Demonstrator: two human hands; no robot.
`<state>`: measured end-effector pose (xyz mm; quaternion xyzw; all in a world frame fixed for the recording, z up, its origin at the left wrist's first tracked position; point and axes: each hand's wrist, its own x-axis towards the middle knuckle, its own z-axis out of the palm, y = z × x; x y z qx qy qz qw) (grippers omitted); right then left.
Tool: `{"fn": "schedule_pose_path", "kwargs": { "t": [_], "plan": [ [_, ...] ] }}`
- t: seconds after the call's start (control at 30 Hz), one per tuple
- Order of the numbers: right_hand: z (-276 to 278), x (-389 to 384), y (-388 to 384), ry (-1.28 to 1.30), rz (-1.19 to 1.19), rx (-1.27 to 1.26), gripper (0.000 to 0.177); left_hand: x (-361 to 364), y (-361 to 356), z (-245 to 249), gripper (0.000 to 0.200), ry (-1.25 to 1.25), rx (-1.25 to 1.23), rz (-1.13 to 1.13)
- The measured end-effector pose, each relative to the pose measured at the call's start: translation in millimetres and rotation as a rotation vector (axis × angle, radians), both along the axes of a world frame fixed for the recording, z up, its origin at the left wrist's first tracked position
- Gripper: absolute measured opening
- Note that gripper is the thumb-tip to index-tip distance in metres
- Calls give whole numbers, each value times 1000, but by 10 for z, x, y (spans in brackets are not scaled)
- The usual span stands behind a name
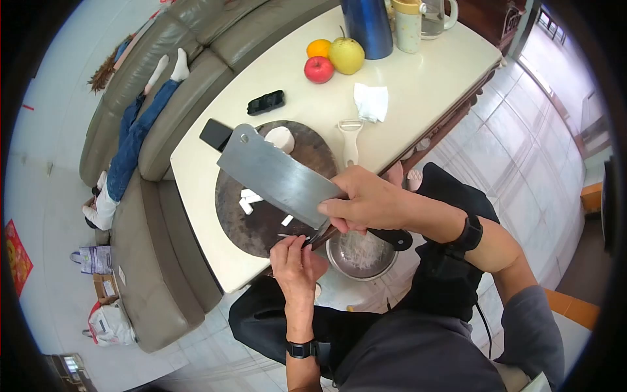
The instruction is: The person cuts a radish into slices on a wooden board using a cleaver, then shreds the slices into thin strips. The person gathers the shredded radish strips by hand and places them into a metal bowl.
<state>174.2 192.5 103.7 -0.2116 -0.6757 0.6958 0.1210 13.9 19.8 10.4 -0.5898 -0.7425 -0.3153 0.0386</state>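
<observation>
A broad metal cleaver (277,176) is in my right hand (369,199), whose fingers wrap around it where blade meets handle. The blade reaches tilted across the round dark cutting board (238,225). My left hand (292,258) is at the board's near edge, fingertips pinched together below the blade; what they hold is too small and partly hidden to name. Short white sticks (248,199) lie on the board left of the blade, with one small white piece (287,221) nearer my left fingers. A thick round white chunk (281,138) sits behind the blade.
Below the table edge stands a metal bowl (361,258) of white shreds. On the table are a peeler (351,140), a white cloth (371,101), a black object (266,102), fruit (346,55) and a blue flask (367,29). A person (124,153) lies on the sofa.
</observation>
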Motion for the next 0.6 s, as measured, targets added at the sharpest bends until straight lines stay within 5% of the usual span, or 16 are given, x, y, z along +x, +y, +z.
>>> {"fn": "schedule_pose_path", "kwargs": {
  "t": [0.27,0.37,0.6],
  "plan": [
    [-47,57,9,9,-16,-3,28,29,-42,40,9,-119,27,44],
    [-61,71,4,14,-20,-2,28,-29,18,121,8,8,112,142],
    [-8,135,29,45,-7,46,26,-251,59,193,11,13,-83,-7]
  ]
}}
